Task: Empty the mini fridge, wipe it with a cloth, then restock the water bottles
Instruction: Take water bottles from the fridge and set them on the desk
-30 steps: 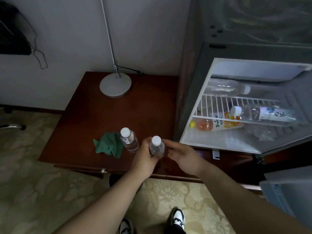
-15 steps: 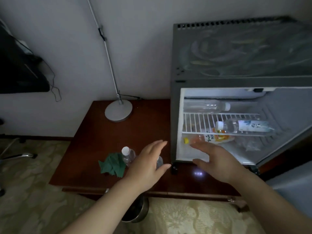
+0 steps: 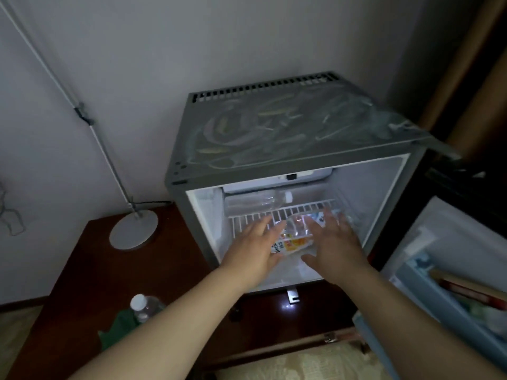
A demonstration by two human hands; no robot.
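Note:
The grey mini fridge [image 3: 290,138] stands open on a dark wooden table [image 3: 82,275]. Inside it a clear bottle [image 3: 260,201] lies at the back of a white wire shelf [image 3: 299,212]. Another clear bottle [image 3: 299,224] lies at the shelf's front. An orange juice bottle [image 3: 290,244] lies under the shelf. My left hand [image 3: 255,250] and my right hand [image 3: 334,245] reach into the fridge mouth with spread fingers, either side of the juice bottle, and neither grips anything. A capped water bottle [image 3: 142,307] stands on the table beside a green cloth [image 3: 120,329], partly hidden by my left forearm.
A floor lamp's round base [image 3: 134,229] sits on the table's far left, and its pole rises along the white wall. The open fridge door [image 3: 450,292] hangs at the right with items in its racks. Patterned carpet [image 3: 301,363] lies below the table's front edge.
My left hand let go of the water bottle on the table. Both hands then moved up and right into the fridge opening. The view swung up toward the fridge.

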